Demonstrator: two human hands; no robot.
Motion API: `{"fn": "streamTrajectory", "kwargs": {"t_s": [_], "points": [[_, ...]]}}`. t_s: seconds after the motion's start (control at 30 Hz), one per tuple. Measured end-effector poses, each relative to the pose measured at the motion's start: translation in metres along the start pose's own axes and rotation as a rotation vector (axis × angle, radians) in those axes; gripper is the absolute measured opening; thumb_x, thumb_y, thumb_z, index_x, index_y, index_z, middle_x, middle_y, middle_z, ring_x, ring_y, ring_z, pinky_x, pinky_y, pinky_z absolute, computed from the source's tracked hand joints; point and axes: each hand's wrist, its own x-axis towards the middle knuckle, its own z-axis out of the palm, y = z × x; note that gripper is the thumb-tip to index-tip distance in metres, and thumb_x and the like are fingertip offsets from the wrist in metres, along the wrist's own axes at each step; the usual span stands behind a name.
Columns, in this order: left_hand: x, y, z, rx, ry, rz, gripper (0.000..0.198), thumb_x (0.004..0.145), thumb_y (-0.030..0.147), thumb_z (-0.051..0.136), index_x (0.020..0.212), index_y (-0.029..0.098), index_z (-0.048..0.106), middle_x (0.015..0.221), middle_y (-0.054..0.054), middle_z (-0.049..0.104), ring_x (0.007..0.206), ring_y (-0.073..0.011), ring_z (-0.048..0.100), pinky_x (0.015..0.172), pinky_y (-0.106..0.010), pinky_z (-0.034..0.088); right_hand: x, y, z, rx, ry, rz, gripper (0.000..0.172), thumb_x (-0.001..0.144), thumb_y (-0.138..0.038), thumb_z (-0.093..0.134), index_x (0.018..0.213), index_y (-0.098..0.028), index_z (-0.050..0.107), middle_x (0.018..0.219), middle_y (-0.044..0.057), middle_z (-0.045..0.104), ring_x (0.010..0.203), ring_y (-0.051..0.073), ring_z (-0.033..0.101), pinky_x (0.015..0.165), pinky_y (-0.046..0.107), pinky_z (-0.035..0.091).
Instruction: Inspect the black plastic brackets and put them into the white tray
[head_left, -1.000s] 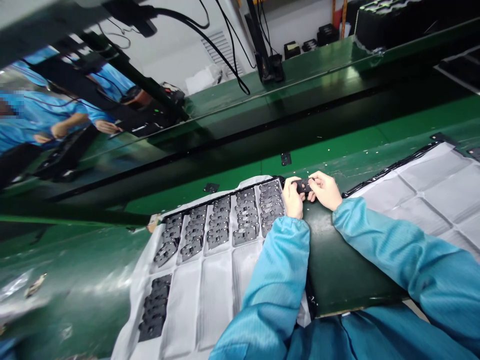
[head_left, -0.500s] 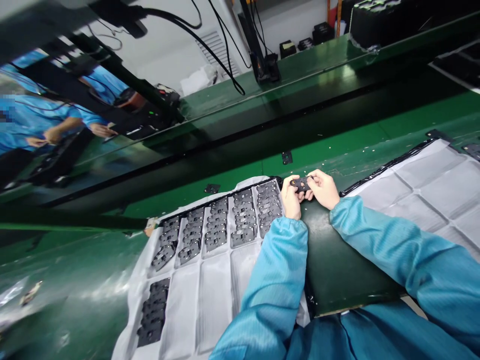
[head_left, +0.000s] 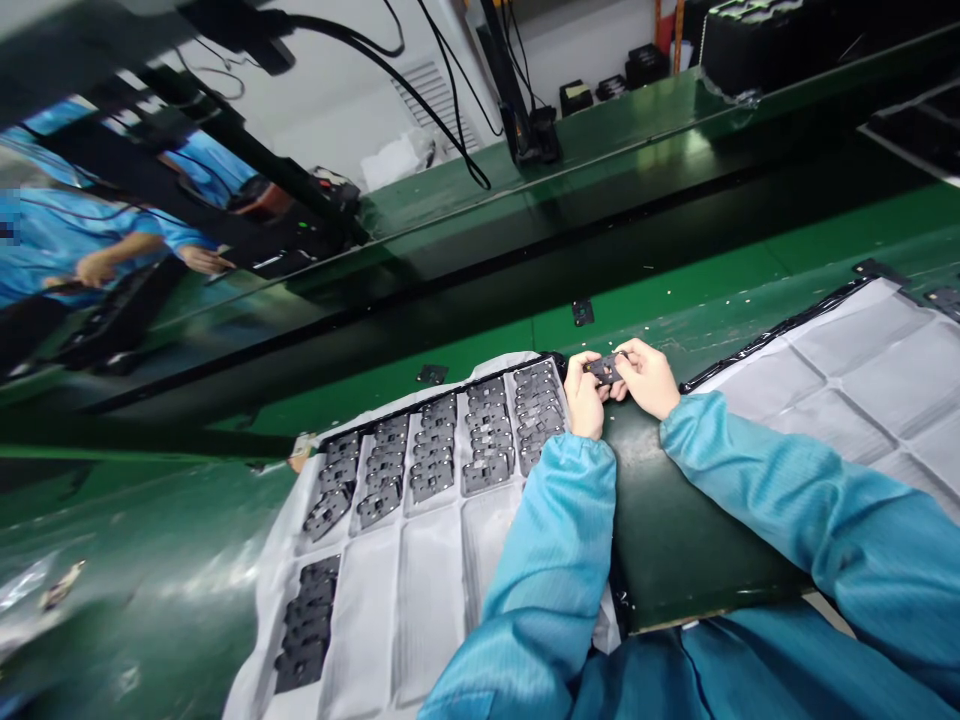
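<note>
Between my two hands is a small flat black plastic part (head_left: pixel 603 369) with holes in it. My left hand (head_left: pixel 583 395) grips its left end, while the fingers of my right hand (head_left: pixel 646 376) close on its right end. Just left of my hands lies a white compartment tray (head_left: pixel 431 570). Similar black parts (head_left: pixel 487 435) stand in overlapping rows in its far compartments, and another stack (head_left: pixel 307 625) fills the near left one. My left forearm hides part of the tray.
A second white tray (head_left: pixel 840 385) lies on the right. Beyond my hands, loose black parts (head_left: pixel 583 312) rest on the green belt. Black cables (head_left: pixel 450 110) hang above. Across the line, people in blue (head_left: pixel 82 240) work at the far left.
The loose black parts on the green belt have shifted slightly to the right. My hands stay in place, with the held part tilted slightly differently. A far co-worker's hands have moved.
</note>
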Motion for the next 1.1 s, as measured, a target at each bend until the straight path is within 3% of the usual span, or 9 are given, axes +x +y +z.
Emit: {"fn": "streamTrajectory", "kwargs": {"t_s": [0.13,0.3,0.47,0.73,0.93,1.03,1.1], "points": [[0.002,0.002,-0.001,-0.088,-0.087,0.023,0.034,0.064,0.018,0.049,0.097,0.018,0.054,0.062,0.003,0.052,0.037,-0.0030,0.034,0.036,-0.015,0.021,0.003,-0.002,-0.001,0.046,0.018,0.013,0.023,0.082,-0.041,0.055,0.087,-0.020,0.048,0.055,-0.006,0.058,0.039,0.012,0.059,0.035,0.021,0.049],[0.003,0.005,0.000,-0.078,-0.036,-0.021,0.028,0.072,0.030,0.058,0.095,0.015,0.060,0.051,0.006,0.043,0.033,-0.0032,0.034,0.035,-0.016,0.020,0.003,-0.009,-0.001,0.080,0.033,0.048,0.028,0.080,-0.044,0.057,0.086,-0.019,0.048,0.054,-0.006,0.058,0.037,0.012,0.057,0.033,0.020,0.047],[0.004,0.004,0.001,-0.070,-0.016,0.004,0.028,0.076,0.037,0.059,0.091,0.014,0.062,0.050,0.005,0.046,0.031,-0.0024,0.033,0.033,-0.016,0.019,0.002,-0.009,-0.001,0.092,0.017,0.045,0.028,0.079,-0.044,0.059,0.086,-0.019,0.048,0.052,-0.006,0.057,0.036,0.013,0.057,0.033,0.021,0.047],[0.002,0.006,-0.002,-0.115,-0.058,-0.022,0.030,0.074,0.032,0.056,0.096,0.012,0.063,0.063,0.001,0.057,0.033,-0.0027,0.038,0.032,-0.017,0.023,0.002,-0.010,0.000,0.099,0.043,0.047,0.028,0.079,-0.044,0.059,0.085,-0.019,0.048,0.049,-0.007,0.056,0.035,0.012,0.056,0.032,0.019,0.046],[0.007,0.007,0.002,-0.060,0.033,-0.010,0.026,0.076,0.032,0.054,0.091,0.014,0.065,0.060,0.002,0.056,0.033,-0.0020,0.034,0.033,-0.017,0.021,0.002,-0.013,-0.002,0.034,0.030,0.039,0.026,0.079,-0.043,0.058,0.087,-0.019,0.053,0.050,-0.005,0.056,0.035,0.013,0.054,0.032,0.022,0.044],[-0.001,0.010,0.005,-0.004,0.066,-0.012,0.025,0.077,0.029,0.051,0.090,0.015,0.067,0.064,0.000,0.059,0.038,-0.0025,0.038,0.036,-0.016,0.024,-0.004,-0.018,-0.004,-0.075,0.108,0.001,0.025,0.077,-0.040,0.061,0.089,-0.017,0.061,0.052,-0.002,0.056,0.037,0.012,0.054,0.037,0.023,0.044],[-0.005,0.014,0.009,0.052,0.058,0.051,0.025,0.078,0.026,0.050,0.090,0.015,0.069,0.074,-0.002,0.064,0.050,-0.0052,0.049,0.044,-0.017,0.035,-0.002,-0.020,-0.003,-0.097,0.206,-0.034,0.024,0.073,-0.037,0.065,0.086,-0.017,0.065,0.059,0.003,0.059,0.039,0.013,0.054,0.040,0.026,0.044]]}}
